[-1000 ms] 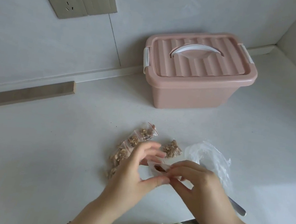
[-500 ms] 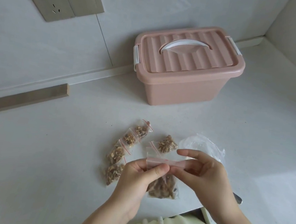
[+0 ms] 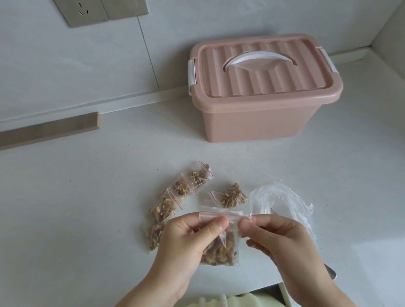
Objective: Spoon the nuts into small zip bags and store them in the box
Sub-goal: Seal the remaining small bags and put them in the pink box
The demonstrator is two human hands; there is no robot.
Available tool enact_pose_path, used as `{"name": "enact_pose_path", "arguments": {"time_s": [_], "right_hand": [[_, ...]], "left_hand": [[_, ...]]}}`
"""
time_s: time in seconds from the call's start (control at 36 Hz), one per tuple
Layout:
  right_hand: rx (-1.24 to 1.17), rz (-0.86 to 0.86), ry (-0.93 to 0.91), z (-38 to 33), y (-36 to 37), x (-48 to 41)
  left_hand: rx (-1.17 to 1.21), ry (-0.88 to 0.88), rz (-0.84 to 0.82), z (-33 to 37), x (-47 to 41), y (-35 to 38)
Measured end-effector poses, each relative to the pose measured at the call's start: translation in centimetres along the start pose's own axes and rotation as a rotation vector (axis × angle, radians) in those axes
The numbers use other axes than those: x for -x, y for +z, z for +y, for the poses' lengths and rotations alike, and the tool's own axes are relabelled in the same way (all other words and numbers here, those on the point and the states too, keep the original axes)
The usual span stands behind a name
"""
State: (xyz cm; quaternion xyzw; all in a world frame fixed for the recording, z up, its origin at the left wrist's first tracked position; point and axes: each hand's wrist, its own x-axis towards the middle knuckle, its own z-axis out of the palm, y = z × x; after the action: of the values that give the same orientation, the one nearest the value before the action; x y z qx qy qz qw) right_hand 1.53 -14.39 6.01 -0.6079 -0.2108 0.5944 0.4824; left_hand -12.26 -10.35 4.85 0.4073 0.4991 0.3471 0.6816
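Note:
A small clear zip bag (image 3: 222, 248) filled with brown nuts hangs upright between my hands, just above the white counter. My left hand (image 3: 186, 238) pinches the left part of its red-lined zip strip. At the right end of the strip, my right hand (image 3: 285, 239) pinches it too. Several filled small bags (image 3: 177, 196) lie in a curved row on the counter to the left. One more filled bag (image 3: 232, 196) lies behind the held one. The pink lidded box (image 3: 260, 94) stands shut against the back wall.
A crumpled large clear plastic bag (image 3: 283, 200) lies right of the small bags, partly behind my right hand. A metal spoon handle (image 3: 331, 272) shows past my right wrist. A wooden strip (image 3: 31, 132) runs along the wall at left. The counter's front edge is near my lap.
My hands lifted the filled bag upright off the counter and moved apart along its zip strip. The camera shifted, so the box sits further right in view.

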Motion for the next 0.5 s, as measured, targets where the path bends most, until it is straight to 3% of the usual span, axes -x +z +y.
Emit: {"name": "enact_pose_path", "arguments": {"time_s": [0.5], "right_hand": [[-0.011, -0.056, 0.073, -0.12, -0.38, -0.23]], "left_hand": [[-0.089, 0.107, 0.006, 0.81, 0.19, 0.23]]}}
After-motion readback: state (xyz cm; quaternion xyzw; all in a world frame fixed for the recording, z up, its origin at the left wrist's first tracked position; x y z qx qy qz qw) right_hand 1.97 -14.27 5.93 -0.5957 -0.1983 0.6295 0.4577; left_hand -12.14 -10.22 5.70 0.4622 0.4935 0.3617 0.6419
